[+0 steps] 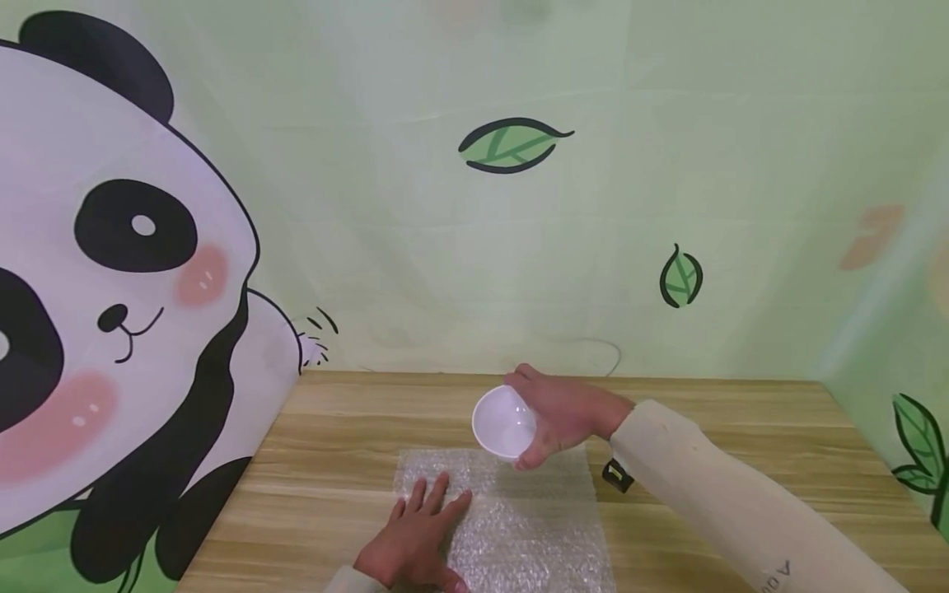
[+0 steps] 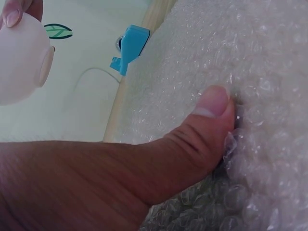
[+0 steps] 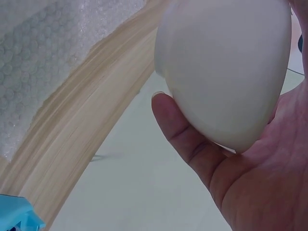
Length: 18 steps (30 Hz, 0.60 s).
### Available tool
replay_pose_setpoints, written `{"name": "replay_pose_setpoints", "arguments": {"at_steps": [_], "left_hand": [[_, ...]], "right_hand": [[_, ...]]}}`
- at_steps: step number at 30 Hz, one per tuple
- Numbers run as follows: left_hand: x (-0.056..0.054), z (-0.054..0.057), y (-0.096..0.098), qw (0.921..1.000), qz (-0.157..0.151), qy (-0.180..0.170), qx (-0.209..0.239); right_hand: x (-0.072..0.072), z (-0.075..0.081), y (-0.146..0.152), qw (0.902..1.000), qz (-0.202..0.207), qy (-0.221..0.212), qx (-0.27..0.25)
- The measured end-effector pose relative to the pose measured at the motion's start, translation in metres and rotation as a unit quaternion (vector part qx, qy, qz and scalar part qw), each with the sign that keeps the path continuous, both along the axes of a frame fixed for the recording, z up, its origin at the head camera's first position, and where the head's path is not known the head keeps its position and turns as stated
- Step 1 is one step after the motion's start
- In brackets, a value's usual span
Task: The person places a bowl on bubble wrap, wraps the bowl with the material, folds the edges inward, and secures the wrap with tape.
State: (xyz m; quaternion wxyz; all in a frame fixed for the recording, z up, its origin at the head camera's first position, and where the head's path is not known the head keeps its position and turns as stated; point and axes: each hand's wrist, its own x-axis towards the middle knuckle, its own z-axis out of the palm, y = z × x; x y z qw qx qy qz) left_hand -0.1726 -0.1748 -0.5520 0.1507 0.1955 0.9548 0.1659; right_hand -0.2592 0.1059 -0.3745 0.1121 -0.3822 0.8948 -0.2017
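Spread left hand (image 1: 415, 535), steady grip on the bowl (image 1: 500, 424)

So your right hand (image 1: 559, 412) has its fingers curled around the bowl's side, and your left is released, lying flat with fingers spread on the left part of the wrap (image 1: 534, 527). The bowl is up off the table (image 1: 326, 469), tilted, mouth toward you, around the wrap's far end.

My take on doing this bit well: press the wrap with the whole palm, not just the thumb, so it lies smooth and the bubbles survive. The bowl looks slick, so I'd say a slip is your main risk; hold it snug without really squeezing. If you lower it, level it first and let the foot land before the rim, well in from the wrap's edges. Watch that right sleeve (image 1: 734, 494) too, it's right by a small dark thing (image 1: 617, 475) and could knock it.

Head count: one bowl, one sheet of wrap as far as I can tell (layers are hard to judge), two hands, one table. Each wrist view shows one blue thing (image 2: 134, 45); probably the same item as the dark one, can't swear to it. Behind: one panda (image 1: 148, 346), two lone leaves (image 1: 511, 147), one sprig (image 1: 919, 445).
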Motion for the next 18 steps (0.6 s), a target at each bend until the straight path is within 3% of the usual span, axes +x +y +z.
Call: {"name": "replay_pose_setpoints", "arguments": {"at_steps": [8, 18], "left_hand": [[-0.0019, -0.0065, -0.0006, 0.9999, 0.0, 0.015, -0.001], [-0.0023, -0.0034, 0.0011, 1.0, 0.004, -0.004, -0.006]], "right_hand": [[0.0035, -0.0003, -0.0016, 0.9995, 0.02, 0.023, -0.006], [0.0075, 0.0013, -0.0021, 0.9993, 0.031, 0.02, -0.013]]}}
